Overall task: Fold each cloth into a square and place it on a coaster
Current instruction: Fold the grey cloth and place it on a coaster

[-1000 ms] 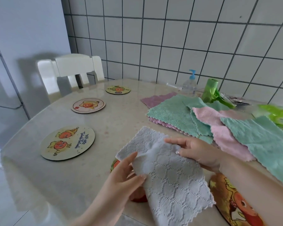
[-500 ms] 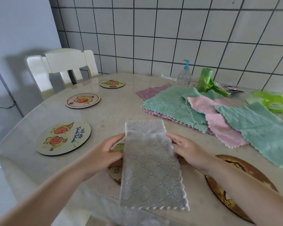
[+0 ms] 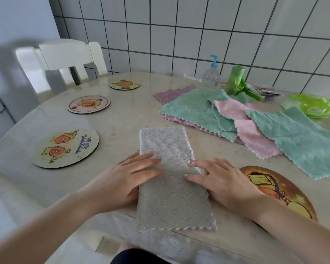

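Note:
A grey cloth (image 3: 170, 195), folded into a long strip, lies on the table in front of me with its near end at the table's edge. My left hand (image 3: 122, 180) lies flat on the strip's left side and my right hand (image 3: 221, 181) lies flat on its right side, fingers straight and pointing toward each other. Round coasters sit around it: a large one with two orange figures (image 3: 67, 148) at left, two smaller ones (image 3: 89, 104) (image 3: 124, 84) farther back, and a brown one (image 3: 286, 189) at right, partly under my right wrist.
A pile of unfolded green, pink and purple cloths (image 3: 232, 119) covers the right back of the table. Behind it stand a pump bottle (image 3: 211, 75), a green bag roll (image 3: 235, 80) and a green tape dispenser (image 3: 311, 106). A white chair (image 3: 65, 61) stands at the far left edge.
The grey cloth went from loosely held and half open to a narrow folded strip on the table. Both hands moved from its sides onto its top and now press it flat.

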Demonstrator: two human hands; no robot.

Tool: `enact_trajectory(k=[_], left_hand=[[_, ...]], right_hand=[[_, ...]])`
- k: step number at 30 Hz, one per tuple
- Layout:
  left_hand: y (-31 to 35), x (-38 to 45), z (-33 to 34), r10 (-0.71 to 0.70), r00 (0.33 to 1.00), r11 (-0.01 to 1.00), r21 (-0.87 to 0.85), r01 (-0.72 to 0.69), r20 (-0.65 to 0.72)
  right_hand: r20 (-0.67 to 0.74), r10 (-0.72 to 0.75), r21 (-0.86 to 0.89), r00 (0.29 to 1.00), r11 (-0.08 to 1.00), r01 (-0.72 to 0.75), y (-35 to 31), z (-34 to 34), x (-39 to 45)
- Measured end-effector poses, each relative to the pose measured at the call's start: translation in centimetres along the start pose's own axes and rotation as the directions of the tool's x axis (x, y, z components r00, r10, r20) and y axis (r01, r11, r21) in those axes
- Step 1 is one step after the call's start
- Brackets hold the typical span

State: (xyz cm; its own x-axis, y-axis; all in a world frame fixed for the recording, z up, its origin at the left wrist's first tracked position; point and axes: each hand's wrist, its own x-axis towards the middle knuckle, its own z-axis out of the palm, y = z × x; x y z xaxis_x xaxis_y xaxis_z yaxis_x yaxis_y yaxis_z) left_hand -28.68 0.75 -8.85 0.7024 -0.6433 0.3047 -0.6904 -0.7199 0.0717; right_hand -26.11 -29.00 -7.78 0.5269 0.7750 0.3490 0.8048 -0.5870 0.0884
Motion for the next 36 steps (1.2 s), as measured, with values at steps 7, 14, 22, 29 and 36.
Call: enact_trajectory(k=[7,14,22,29,36], left_hand=[[0.4,0.3,0.6,0.119,0.989,0.987,-0.116,-0.108,0.084],[2.7,-1.4,-1.3,-0.082,0.995,0.909,-0.405,0.095,0.048],[1.4,0.9,-1.1,-0.521,0.854,0.594,-0.712,0.375,0.015],[-2.5,4.1,-0.7,-0.638,0.759,0.49,-0.693,0.529,0.129],[-3.2,4.6,-0.7,-0.614,0.776,0.583,-0.578,0.571,0.148]], right_hand=[[0.078,-0.138,0.16,0.987,0.979,0.125,-0.2,0.3,0.8],[0.16,-0.017,0.424,0.987,0.904,-0.053,-1.3,-1.2,-0.7],[0.093,0.493,0.692,0.865,0.592,-0.412,-0.7,0.0,3.1],[0.187,0.648,0.692,0.738,0.447,-0.568,1.7,2.0,7.0],[0.336,0.656,0.615,0.676,0.391,-0.685,2.6,2.3,7.5]])
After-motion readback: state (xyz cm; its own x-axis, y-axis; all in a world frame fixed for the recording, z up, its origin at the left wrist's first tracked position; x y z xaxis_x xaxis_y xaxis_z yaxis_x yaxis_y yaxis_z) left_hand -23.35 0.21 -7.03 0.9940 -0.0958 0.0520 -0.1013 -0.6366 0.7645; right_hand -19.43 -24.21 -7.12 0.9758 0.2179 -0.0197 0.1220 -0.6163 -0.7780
